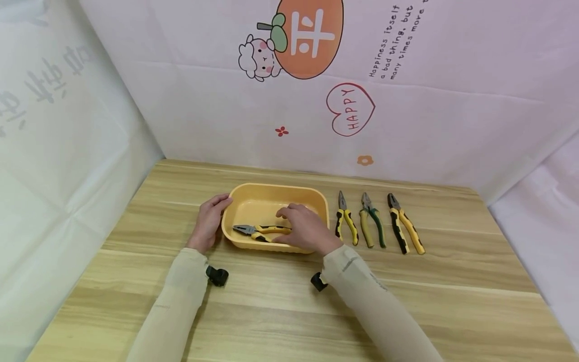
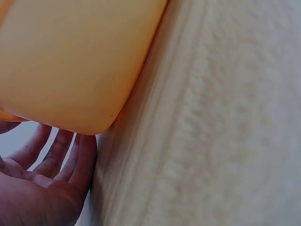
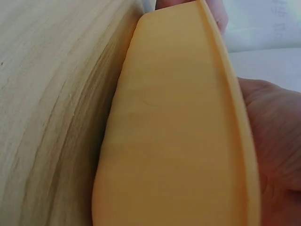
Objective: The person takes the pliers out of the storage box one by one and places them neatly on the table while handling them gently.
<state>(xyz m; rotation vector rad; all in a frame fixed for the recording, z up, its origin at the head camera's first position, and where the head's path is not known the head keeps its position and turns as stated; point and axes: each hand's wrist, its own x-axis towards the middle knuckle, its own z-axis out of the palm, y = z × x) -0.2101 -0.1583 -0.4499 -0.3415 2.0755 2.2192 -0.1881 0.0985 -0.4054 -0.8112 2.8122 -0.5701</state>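
Note:
A yellow-orange plastic basin (image 1: 276, 188) stands on the table. Inside it lies a pair of combination pliers (image 1: 255, 232) with yellow-and-black handles, its grey head to the left. My right hand (image 1: 307, 229) reaches over the near right rim, thumb and fingers apart around the handle ends, which it partly hides. In the right wrist view the basin wall (image 3: 164, 113) covers the fingers and the pliers. My left hand (image 1: 210, 218) rests against the basin's left end. The left wrist view shows its fingers (image 2: 84, 162) loosely extended against the outer wall.
Right of the basin lie yellow-and-black long-nose pliers (image 1: 342, 201), green-handled pliers (image 1: 366, 201) and another yellow-and-black pair of pliers (image 1: 398, 221), heads away from me. Behind the wooden table (image 1: 271, 311) hangs a printed white cloth (image 1: 203, 110).

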